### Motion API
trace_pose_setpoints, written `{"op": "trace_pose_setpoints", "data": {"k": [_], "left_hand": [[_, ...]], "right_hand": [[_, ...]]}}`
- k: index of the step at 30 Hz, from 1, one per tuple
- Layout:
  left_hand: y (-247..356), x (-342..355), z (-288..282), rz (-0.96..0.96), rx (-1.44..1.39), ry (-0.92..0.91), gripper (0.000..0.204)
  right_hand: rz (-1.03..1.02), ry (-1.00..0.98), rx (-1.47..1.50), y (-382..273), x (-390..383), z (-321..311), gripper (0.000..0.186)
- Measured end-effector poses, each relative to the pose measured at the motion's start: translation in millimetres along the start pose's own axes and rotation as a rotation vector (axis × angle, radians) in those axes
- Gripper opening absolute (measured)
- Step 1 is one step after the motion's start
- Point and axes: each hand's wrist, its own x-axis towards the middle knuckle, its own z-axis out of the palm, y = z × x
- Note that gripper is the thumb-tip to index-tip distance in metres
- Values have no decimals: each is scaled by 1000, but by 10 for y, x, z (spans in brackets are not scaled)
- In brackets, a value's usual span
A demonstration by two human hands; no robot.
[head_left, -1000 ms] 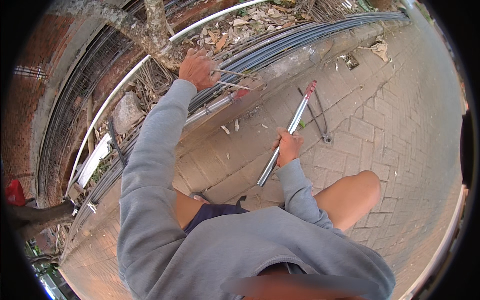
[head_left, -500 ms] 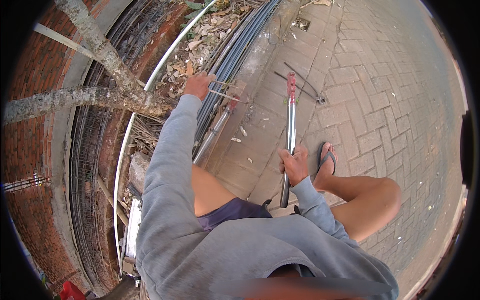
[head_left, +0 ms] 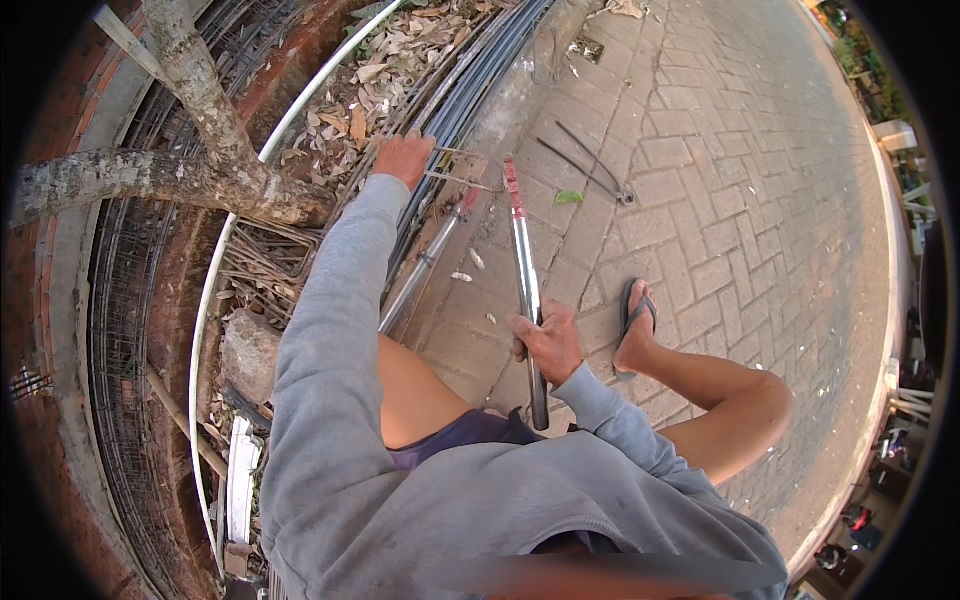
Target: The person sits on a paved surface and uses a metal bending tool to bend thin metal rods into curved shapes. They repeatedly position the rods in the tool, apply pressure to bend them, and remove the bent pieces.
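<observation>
My left hand [head_left: 405,160] is closed on a thin bent metal rod [head_left: 450,178], held above bundled steel bars [head_left: 470,55] by the curb. My right hand [head_left: 548,338] grips a shiny steel pipe [head_left: 522,252] with a red, toothed-looking end, which sits near the bent rod's end; contact between them is unclear. Beside that, a second steel bar [head_left: 420,265] with a red fitting lies along the curb. A dark V-shaped bent rod [head_left: 600,170] with a ring end lies on the paving, near a green leaf [head_left: 568,197].
A forked tree trunk [head_left: 235,170], white pipe [head_left: 203,320], rock [head_left: 250,355], dry leaves [head_left: 370,95] and rebar cages [head_left: 120,330] fill the left side. My bare leg and sandalled foot [head_left: 635,330] are on the paving [head_left: 720,220] at right.
My right hand has shifted left, swinging the pipe from a rightward slant to nearly upright in view, its red end nearer the bent rod. The view has also turned.
</observation>
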Motion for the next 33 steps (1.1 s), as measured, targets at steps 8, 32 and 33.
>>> {"op": "trace_pose_setpoints", "data": {"k": [8, 32, 33], "left_hand": [[66, -95, -72, -3, 45, 15, 13], [194, -317, -74, -80, 95, 70, 8], [198, -306, -78, -84, 106, 61, 8]], "right_hand": [[65, 11, 133, -223, 164, 858, 26], [83, -159, 174, -486, 293, 560, 37], [72, -120, 193, -482, 276, 671, 37]]}}
